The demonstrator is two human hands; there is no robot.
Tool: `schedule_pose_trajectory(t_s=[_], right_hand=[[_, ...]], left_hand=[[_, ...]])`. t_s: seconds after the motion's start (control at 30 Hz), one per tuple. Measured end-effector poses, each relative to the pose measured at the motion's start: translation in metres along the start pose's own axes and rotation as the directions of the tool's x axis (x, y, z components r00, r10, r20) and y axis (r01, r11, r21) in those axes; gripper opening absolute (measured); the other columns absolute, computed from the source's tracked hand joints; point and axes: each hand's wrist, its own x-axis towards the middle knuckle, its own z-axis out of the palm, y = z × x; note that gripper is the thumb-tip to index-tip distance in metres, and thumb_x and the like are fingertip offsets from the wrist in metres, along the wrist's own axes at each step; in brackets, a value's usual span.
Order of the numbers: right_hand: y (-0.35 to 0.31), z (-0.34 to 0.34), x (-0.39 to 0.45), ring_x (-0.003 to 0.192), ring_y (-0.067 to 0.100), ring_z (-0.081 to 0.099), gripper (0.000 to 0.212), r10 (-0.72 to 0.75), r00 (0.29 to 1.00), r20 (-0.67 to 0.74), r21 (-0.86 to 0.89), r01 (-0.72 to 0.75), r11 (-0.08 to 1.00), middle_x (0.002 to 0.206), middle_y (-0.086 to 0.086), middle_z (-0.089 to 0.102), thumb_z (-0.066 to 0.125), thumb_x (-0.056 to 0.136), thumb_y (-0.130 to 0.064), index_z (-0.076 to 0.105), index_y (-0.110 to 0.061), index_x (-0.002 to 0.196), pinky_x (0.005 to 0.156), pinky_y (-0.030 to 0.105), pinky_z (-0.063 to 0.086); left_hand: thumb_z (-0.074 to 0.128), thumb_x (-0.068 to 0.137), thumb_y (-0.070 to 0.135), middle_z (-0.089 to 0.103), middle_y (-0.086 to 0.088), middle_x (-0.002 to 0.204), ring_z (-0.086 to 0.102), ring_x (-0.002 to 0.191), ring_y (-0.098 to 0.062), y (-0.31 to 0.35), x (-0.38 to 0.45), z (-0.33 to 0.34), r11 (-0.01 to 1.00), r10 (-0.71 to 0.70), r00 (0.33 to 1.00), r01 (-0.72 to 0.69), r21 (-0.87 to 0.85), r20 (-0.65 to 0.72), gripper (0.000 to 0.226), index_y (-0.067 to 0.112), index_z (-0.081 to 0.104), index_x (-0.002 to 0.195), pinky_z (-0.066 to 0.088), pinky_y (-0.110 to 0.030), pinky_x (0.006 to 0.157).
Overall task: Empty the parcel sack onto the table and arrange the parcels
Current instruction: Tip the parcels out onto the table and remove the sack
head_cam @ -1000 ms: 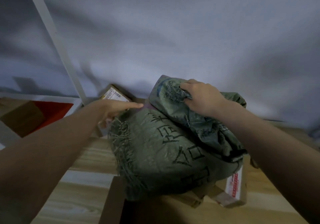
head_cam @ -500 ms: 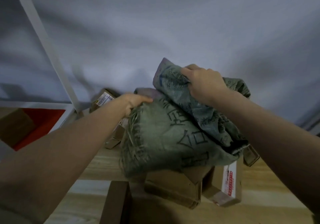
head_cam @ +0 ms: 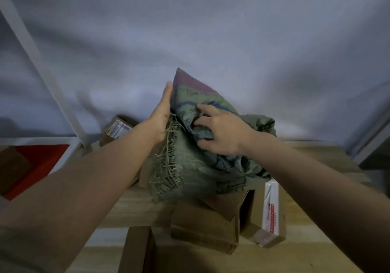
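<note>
A: What's the biggest thing around the sack?

B: The grey fabric backdrop [head_cam: 211, 29] hangs behind it, filling the upper view. A white frame bar [head_cam: 40, 65] slants down left of the sack. Below is the wooden table [head_cam: 316, 241]; its far edge runs just behind the sack, and its right side shows bare wood.

A: And the sack itself?

B: The green woven parcel sack [head_cam: 196, 167] sits bunched at the table's middle, with its frayed edge on the left and one corner pointing up. It rests on the parcels.

A: Which parcels?

B: A plain cardboard box [head_cam: 202, 228] pokes out in front of the sack. A box with white printed tape [head_cam: 270, 209] lies touching it, at the sack's front right. A labelled box [head_cam: 116, 129] is behind the sack's left. Another brown box [head_cam: 137, 249] is at the near edge.

A: The hands?

B: The left hand [head_cam: 162, 112] lies flat, fingers straight, against the sack's left side. The right hand [head_cam: 219, 131] has curled fingers gripping the bunched cloth on top.
</note>
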Motion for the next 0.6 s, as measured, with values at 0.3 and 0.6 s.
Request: schedule_pose_trajectory(t_s=[0.3,0.6], right_hand=[[-0.02,-0.033,-0.007,0.088,0.025,0.063,0.046,0.135,0.974,-0.184,0.296,-0.077,0.952,0.104,0.009,0.068,0.034,0.101,-0.039,0.069,-0.008,0.096,0.083,0.042,0.053],[0.073,-0.042,-0.026,0.111,0.022,0.052,0.077,0.801,0.594,-0.068,0.936,-0.24,0.257,0.14,0.005,0.052,0.07,0.079,-0.053,0.047,-0.014,0.142,0.082,0.036,0.048]], left_hand=[[0.071,0.086,0.015,0.067,-0.026,0.113,0.071,0.072,-0.031,0.0,0.002,-0.014,0.991,0.125,0.99,-0.127,-0.038,-0.062,0.043,-0.001,0.062,0.126,0.06,-0.042,0.058],[0.073,0.087,0.024,0.076,-0.014,0.095,0.075,0.081,-0.029,0.038,-0.006,0.002,0.905,0.331,0.938,-0.347,-0.247,-0.108,0.029,0.014,0.067,0.114,0.061,-0.044,0.062]])
